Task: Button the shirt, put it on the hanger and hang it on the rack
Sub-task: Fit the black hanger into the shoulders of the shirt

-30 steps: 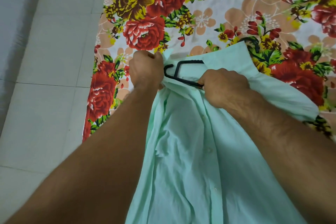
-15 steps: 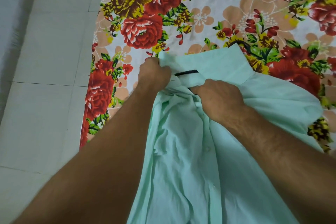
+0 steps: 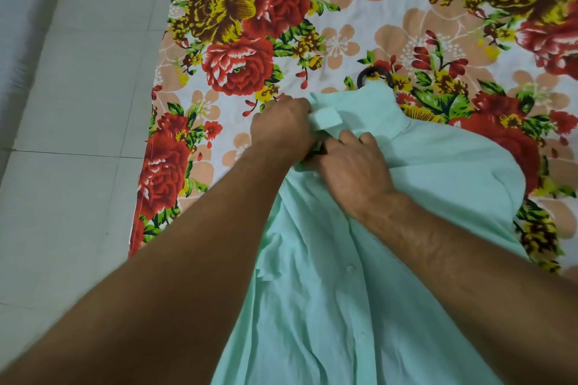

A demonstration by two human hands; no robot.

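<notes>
Now pinching the collar of the mint shirt with the left hand, clutching the fabric just below with the right hand. Has the shirt spread across the floral sheet, black hanger hook peeking past the collar.

The black hanger is now almost all inside the shirt. One second ago I see its bar and its open triangle bare between the two hands; now only a small dark piece shows there, and the hook stands out more past the collar, toward the far edge of the flowered sheet. The left hand moves from the shirt's side edge to the collar and pinches its tip. The right hand no longer grips the bare bar; its fingers curl into the cloth at the neck. The hands are now nearly touching.
</notes>
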